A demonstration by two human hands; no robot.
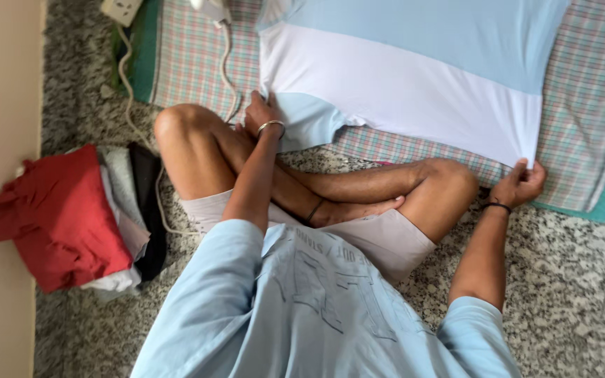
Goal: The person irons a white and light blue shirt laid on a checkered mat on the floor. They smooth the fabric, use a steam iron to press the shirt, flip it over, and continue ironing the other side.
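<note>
Lying flat on a checked mat (190,63), the blue and white shirt (400,77) stretches crosswise in front of the seated person, its long axis running left to right. The left hand (262,115) pinches the sleeve edge and the right hand (519,183) pinches the bottom corner, both closed on cloth. Folded clothes (71,217) sit well apart on the left.

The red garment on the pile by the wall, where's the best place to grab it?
Probably the red garment's bunched upper-left edge, coming from above: it lies crumpled on top of the clothes pile, folds raised there, while the wall blocks the side.
</note>
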